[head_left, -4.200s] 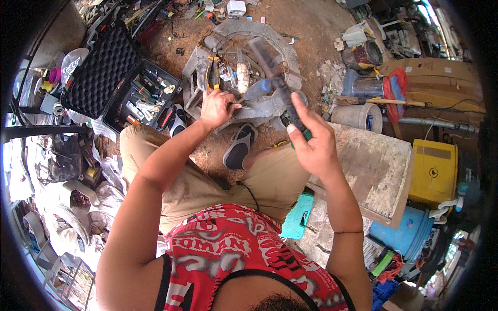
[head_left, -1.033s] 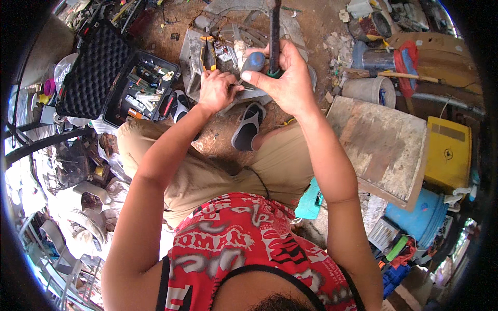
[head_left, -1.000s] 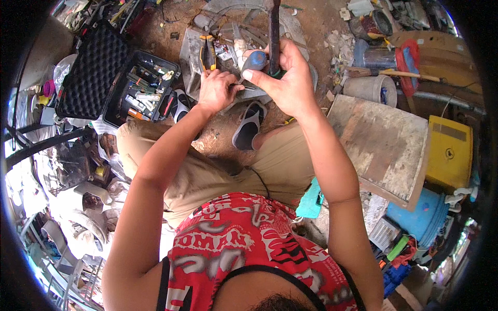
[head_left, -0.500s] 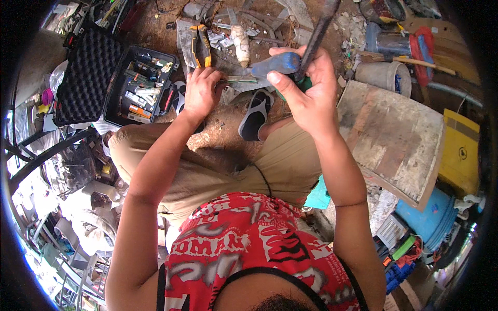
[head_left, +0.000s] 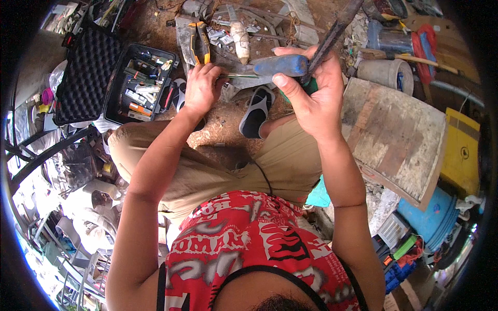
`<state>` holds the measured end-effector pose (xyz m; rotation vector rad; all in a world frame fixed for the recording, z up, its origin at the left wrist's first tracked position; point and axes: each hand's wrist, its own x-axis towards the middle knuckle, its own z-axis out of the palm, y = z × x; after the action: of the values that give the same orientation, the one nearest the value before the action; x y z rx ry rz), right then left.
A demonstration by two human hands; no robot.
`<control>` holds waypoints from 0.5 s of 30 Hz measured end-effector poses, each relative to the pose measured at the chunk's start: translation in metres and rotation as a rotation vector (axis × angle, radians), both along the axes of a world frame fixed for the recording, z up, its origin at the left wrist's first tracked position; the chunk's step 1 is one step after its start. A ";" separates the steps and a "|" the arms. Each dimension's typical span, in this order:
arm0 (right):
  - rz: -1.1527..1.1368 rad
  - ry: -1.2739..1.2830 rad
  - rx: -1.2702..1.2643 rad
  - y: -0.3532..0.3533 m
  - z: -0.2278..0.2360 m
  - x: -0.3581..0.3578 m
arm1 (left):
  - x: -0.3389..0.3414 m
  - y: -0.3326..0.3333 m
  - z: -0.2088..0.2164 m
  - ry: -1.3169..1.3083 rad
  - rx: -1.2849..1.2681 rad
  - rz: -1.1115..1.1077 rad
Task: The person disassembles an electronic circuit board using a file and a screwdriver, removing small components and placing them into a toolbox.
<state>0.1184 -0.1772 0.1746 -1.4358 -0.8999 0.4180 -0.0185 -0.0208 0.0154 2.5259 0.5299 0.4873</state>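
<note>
My left hand (head_left: 203,88) is closed, its fingers pinching the end of a thin flat strip (head_left: 238,76) with a greenish edge. My right hand (head_left: 320,96) wraps round a blue, rounded tool (head_left: 280,65) that has a green part under the palm. From the grip, a long dark bar or cord (head_left: 336,33) runs up to the right; its kind cannot be made out. The tool's tip points left, close to the strip's right end; contact cannot be told. Just beyond my left hand lie orange-and-black pliers (head_left: 199,44). A whitish wrapped handle (head_left: 239,41) lies beside them.
At the left stands an open black case (head_left: 139,85) holding several small boards and sticks, its foam-lined lid (head_left: 88,78) folded back. A worn wooden board (head_left: 397,140) is at the right, near a grey bucket (head_left: 381,78) and a blue tub (head_left: 428,217). Scraps litter the ground.
My right hand and the blue tool have shifted slightly right, and the dark bar or cord has swung right. My left hand keeps its hold on the strip, nearly in place.
</note>
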 end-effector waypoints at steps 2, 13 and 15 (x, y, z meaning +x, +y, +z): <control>0.012 0.031 0.009 0.002 -0.002 -0.001 | -0.001 0.000 0.000 -0.001 -0.003 0.000; 0.028 0.019 -0.055 0.008 0.000 -0.001 | 0.003 -0.004 0.001 -0.014 0.102 -0.009; 0.038 -0.007 -0.041 0.011 -0.002 0.000 | 0.009 -0.006 0.006 0.004 0.099 -0.016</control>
<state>0.1189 -0.1667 0.1729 -1.4606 -0.9302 0.4619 -0.0100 -0.0271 0.0215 2.6238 0.4977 0.5137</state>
